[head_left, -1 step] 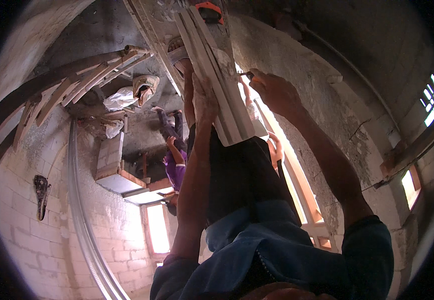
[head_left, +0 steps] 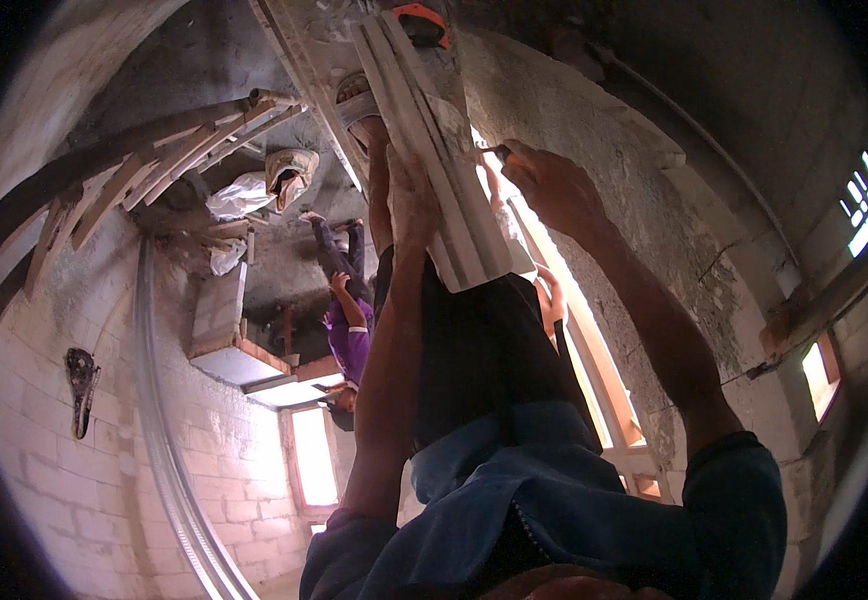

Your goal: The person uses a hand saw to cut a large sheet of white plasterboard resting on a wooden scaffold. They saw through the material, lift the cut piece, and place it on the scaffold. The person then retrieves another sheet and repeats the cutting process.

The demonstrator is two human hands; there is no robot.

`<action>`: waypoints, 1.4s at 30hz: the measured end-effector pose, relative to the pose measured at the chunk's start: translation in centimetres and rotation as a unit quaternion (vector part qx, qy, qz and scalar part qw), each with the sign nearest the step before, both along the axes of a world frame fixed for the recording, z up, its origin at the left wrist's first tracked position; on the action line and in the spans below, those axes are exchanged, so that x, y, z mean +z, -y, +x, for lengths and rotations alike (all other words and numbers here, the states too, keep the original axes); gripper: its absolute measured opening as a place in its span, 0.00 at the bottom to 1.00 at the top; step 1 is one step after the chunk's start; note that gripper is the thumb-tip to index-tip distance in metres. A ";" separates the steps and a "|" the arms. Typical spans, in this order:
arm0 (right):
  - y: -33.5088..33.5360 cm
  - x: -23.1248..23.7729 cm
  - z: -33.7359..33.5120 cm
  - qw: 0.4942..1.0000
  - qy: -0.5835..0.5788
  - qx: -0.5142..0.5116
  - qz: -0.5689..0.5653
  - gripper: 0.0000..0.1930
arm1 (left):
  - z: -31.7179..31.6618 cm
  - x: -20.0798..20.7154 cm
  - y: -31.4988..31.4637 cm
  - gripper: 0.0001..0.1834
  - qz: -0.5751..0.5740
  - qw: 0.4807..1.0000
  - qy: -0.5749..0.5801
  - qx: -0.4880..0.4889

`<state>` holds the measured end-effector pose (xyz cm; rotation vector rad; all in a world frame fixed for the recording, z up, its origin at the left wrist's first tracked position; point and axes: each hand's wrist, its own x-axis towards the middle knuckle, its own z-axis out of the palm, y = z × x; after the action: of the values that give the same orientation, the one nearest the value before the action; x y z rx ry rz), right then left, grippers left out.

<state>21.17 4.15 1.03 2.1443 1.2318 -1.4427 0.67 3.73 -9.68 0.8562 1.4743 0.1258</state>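
A long pale board with grooves (head_left: 469,235) runs from the upper middle down toward my lap. On its left edge lies my left hand (head_left: 414,200), fingers wrapped around the side and partly hidden. To the right of the board, my right hand (head_left: 552,190) is closed around a small, thin, dark tool (head_left: 497,151). That tool's tip points at the board's right side; its exact kind is too small to tell, and I cannot tell whether it touches.
An orange-and-dark object (head_left: 422,25) lies beyond the board's far end. At left are leaning timbers (head_left: 189,165), sacks (head_left: 244,198) and long metal strips (head_left: 164,420). Another person in purple (head_left: 347,335) is farther back. A rough wall (head_left: 644,240) rises at right.
The person in purple has shifted slightly, with more of the head showing. My hands and the board have barely moved.
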 end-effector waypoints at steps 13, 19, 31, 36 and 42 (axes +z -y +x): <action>-0.2 3.0 -3.5 0.997 0.051 0.042 -0.050 0.21 | 0.5 0.7 -0.9 0.38 -0.047 0.998 -0.010 -0.037; 3.5 -1.2 -2.1 0.994 0.011 0.080 0.080 0.20 | -0.5 -3.0 1.0 0.41 0.042 0.998 0.020 -0.046; 6.4 -9.4 1.8 0.948 -0.267 -0.089 0.149 0.22 | -3.6 -4.5 -0.3 0.67 0.128 0.932 -0.033 -0.339; 2.7 -3.3 0.2 0.990 -0.127 -0.056 0.005 0.16 | -1.4 -2.4 -1.5 0.58 0.115 0.927 -0.070 -0.351; 3.6 -0.7 2.3 0.979 -0.101 -0.138 0.110 0.17 | -4.8 -6.2 -1.3 0.45 0.264 0.816 -0.060 -0.510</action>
<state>23.43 0.52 0.30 2.4455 1.2520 -1.7467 -4.15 5.06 -15.90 2.0437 0.9084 -0.3510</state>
